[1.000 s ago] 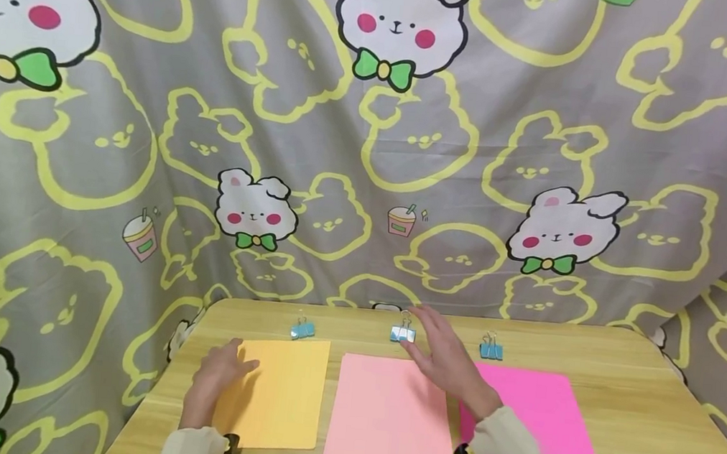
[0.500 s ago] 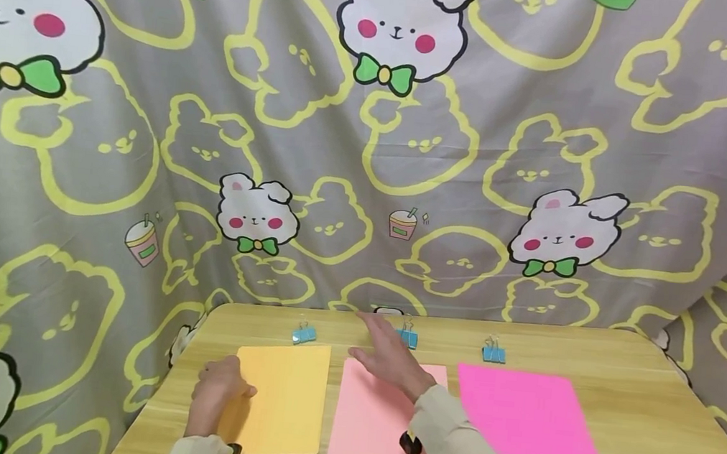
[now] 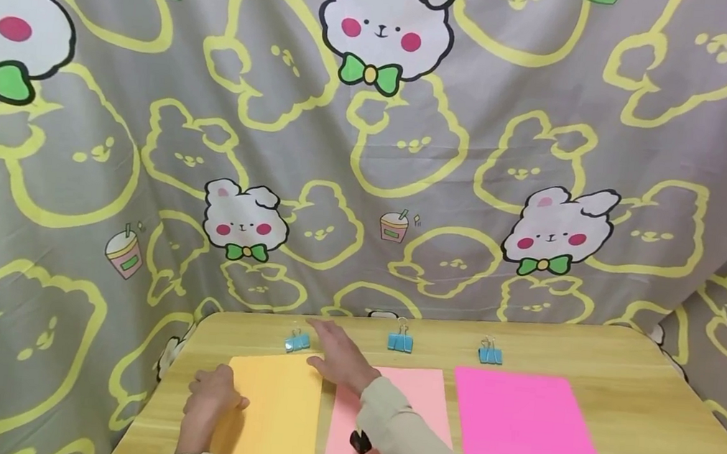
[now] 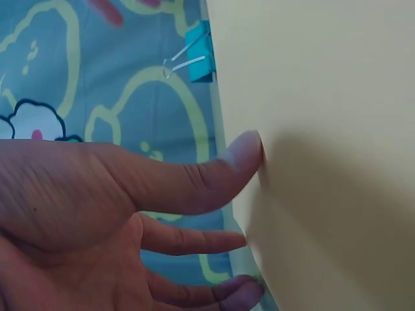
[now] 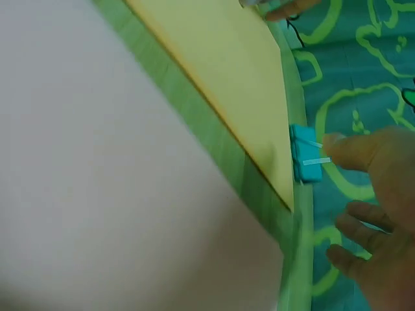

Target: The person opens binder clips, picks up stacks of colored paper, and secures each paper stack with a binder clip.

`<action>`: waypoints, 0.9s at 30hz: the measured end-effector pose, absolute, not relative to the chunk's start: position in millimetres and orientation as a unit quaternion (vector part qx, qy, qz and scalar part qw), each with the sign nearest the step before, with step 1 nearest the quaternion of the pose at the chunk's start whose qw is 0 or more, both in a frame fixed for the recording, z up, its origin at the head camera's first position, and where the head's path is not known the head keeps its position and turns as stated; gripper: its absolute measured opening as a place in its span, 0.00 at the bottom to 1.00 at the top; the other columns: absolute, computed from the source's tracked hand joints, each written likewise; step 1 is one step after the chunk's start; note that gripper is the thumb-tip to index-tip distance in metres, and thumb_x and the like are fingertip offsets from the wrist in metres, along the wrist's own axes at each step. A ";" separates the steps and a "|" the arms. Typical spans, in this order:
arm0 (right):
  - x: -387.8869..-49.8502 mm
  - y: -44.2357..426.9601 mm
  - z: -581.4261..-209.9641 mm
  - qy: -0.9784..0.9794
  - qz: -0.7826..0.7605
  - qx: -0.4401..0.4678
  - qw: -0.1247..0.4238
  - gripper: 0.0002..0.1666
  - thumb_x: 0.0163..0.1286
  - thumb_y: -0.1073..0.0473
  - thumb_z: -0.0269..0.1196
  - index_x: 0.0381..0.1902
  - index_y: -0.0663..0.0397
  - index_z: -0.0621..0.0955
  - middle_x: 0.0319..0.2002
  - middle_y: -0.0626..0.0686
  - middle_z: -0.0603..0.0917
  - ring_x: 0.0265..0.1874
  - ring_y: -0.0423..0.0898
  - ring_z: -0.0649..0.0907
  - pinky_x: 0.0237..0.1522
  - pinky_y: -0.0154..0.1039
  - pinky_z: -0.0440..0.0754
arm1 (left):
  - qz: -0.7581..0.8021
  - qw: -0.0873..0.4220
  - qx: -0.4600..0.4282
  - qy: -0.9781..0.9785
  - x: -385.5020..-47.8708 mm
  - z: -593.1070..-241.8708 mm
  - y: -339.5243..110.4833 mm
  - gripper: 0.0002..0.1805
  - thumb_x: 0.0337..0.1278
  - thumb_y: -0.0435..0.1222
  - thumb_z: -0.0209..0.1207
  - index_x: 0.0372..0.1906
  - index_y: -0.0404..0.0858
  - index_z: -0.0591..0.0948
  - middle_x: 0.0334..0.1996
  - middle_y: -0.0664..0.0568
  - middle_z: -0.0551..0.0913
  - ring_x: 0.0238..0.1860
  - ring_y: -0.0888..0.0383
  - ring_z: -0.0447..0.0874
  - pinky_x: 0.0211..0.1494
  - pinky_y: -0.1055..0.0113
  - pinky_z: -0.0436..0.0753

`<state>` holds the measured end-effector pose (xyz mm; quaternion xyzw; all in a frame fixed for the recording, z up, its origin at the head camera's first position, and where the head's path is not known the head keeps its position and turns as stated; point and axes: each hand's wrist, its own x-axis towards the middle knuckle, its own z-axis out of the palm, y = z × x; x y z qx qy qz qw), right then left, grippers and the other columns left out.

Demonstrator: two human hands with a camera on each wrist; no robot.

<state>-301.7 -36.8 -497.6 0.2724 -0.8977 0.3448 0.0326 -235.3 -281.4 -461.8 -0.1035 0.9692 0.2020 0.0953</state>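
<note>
One blue clip [image 3: 298,342] sits beside the right hand [image 3: 340,357].

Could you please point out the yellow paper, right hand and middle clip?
Yellow paper [image 3: 278,414], head view, its middle.
Right hand [image 3: 342,358], head view, its back.
Middle clip [image 3: 399,343], head view, blue body.

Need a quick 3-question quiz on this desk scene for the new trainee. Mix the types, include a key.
1. How many blue binder clips are on the table?

2. True or false: the left hand is at the left edge of the yellow paper.

3. The right hand is nearest to the clip that sits beyond which sheet?
A) magenta paper
B) yellow paper
C) pale pink paper

Key:
1: three, one beyond each colour of paper.
2: true.
3: B.
</note>
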 end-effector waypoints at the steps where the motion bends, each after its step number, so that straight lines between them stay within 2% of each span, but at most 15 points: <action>1: -302.1 -41.7 -496.3 -0.896 0.346 0.275 0.032 0.43 0.72 0.58 0.67 0.79 0.50 0.62 0.71 0.55 0.70 0.69 0.55 0.71 0.65 0.52 0.75 | 0.202 0.092 -0.102 0.970 -234.6 -460.7 -280.7 0.33 0.52 0.35 0.76 0.51 0.19 0.70 0.40 0.19 0.66 0.46 0.21 0.69 0.38 0.35 0.77; 7: -307.1 -62.4 -492.1 -0.899 0.336 0.276 0.041 0.43 0.72 0.59 0.68 0.79 0.51 0.62 0.71 0.55 0.71 0.69 0.55 0.72 0.64 0.49 0.75 | 0.196 0.068 -0.096 0.974 -232.5 -457.2 -276.8 0.28 0.53 0.31 0.74 0.51 0.20 0.72 0.39 0.21 0.69 0.43 0.24 0.72 0.36 0.37 0.78; 13: -314.4 -75.8 -496.6 -0.912 0.307 0.265 0.054 0.43 0.72 0.61 0.67 0.80 0.53 0.61 0.75 0.57 0.67 0.72 0.57 0.69 0.66 0.50 0.74 | 0.217 0.087 -0.115 0.966 -231.6 -465.6 -281.3 0.33 0.51 0.35 0.76 0.54 0.21 0.71 0.43 0.20 0.70 0.44 0.27 0.72 0.39 0.33 0.77; 18: -324.6 -84.8 -498.0 -0.923 0.247 0.286 0.069 0.38 0.75 0.62 0.64 0.78 0.58 0.63 0.75 0.60 0.66 0.72 0.57 0.69 0.65 0.49 0.76 | 0.219 0.090 -0.125 0.964 -236.7 -470.9 -285.9 0.35 0.49 0.37 0.78 0.56 0.23 0.72 0.47 0.20 0.71 0.48 0.26 0.72 0.43 0.28 0.74; 22: -328.8 -93.8 -499.1 -0.930 0.195 0.302 0.082 0.36 0.71 0.67 0.67 0.74 0.60 0.69 0.71 0.59 0.71 0.68 0.56 0.74 0.59 0.42 0.81 | 0.219 0.086 -0.127 0.964 -235.1 -472.1 -287.5 0.38 0.49 0.38 0.78 0.58 0.23 0.72 0.51 0.19 0.72 0.54 0.21 0.71 0.46 0.25 0.73; 27: -333.1 -98.0 -498.1 -0.931 0.178 0.305 0.095 0.35 0.62 0.70 0.74 0.67 0.62 0.76 0.62 0.58 0.79 0.59 0.53 0.81 0.51 0.36 0.84 | 0.223 0.075 -0.125 0.964 -232.6 -470.0 -286.3 0.41 0.49 0.37 0.78 0.60 0.19 0.67 0.54 0.16 0.67 0.56 0.17 0.68 0.48 0.25 0.74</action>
